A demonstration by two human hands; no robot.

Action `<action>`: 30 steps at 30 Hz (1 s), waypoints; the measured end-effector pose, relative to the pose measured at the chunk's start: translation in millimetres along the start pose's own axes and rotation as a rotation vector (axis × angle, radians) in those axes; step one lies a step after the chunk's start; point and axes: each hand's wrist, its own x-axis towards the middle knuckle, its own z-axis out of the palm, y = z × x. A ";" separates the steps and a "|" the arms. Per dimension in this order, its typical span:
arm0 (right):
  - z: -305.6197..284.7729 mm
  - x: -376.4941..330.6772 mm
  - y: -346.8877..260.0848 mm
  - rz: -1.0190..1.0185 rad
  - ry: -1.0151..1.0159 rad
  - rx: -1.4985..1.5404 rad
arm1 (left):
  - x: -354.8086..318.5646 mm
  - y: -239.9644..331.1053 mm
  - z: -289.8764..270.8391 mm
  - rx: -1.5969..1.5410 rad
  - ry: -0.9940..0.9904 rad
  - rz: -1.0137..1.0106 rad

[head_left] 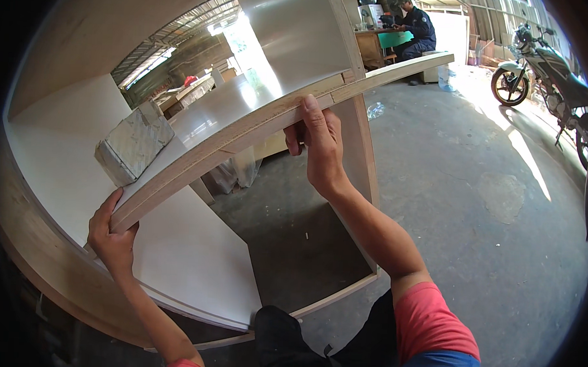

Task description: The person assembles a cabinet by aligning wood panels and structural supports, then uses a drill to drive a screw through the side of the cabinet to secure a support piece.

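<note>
Wooden strip [411, 72] in your grasp: an open, white-panelled cabinet [56, 136] surrounds your work, its shelf [209, 122] spanning the frame, with the strip lying along the shelf's front edge and its right end jutting past the right upright [370, 160]. Your right hand [325, 139] closes on it near that upright, thumb on the face and fingers curled beneath; your left hand [114, 242] clasps it at the shelf's front left corner.

The overhanging end looks the likeliest source of trouble: a lapse in your right hand's grip could let it dip and pull the strip out of line with the edge. A grey block [133, 142] rests at the shelf's front left corner, just above your left fingertips; a jolt to the shelf might slide it onto them, and it hinders any shift of that hand over the top.

Around you, a motorcycle [557, 73] is parked at far right, well apart from the strip. Beyond the overhanging end, a person [419, 32] sits beside a tabletop [369, 32]. Translucent sheeting [246, 165] hangs behind the shelf, and crumpled clear plastic [375, 110] lies on the floor outside the upright.
</note>
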 end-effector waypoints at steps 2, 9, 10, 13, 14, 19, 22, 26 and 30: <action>0.8 0.8 0.7 0.000 0.007 0.029 | 0.2 1.6 -1.0 0.000 -0.015 0.000; 2.3 8.4 14.2 -0.120 0.068 0.081 | -0.1 2.4 -1.9 0.013 -0.015 -0.016; 1.4 9.0 15.3 -0.126 0.064 0.077 | 0.4 4.2 -2.8 0.032 -0.023 -0.020; 1.5 9.8 15.1 -0.146 0.062 0.101 | -0.1 3.0 -1.6 0.036 -0.023 -0.020; 1.1 10.1 15.0 -0.143 0.062 0.102 | 0.0 1.9 -1.0 0.021 -0.009 -0.015; 1.8 10.5 16.9 -0.152 0.049 0.083 | -0.3 -0.5 0.4 0.038 -0.006 -0.003; 0.0 10.8 17.6 -0.176 0.036 0.059 | 0.2 2.7 1.6 0.047 0.003 -0.001; 2.5 6.9 14.5 -0.124 0.021 0.031 | -0.5 0.1 1.3 0.072 0.007 -0.018; -7.9 3.9 6.0 0.001 -0.113 -0.077 | -0.8 -1.1 2.2 0.076 0.014 -0.002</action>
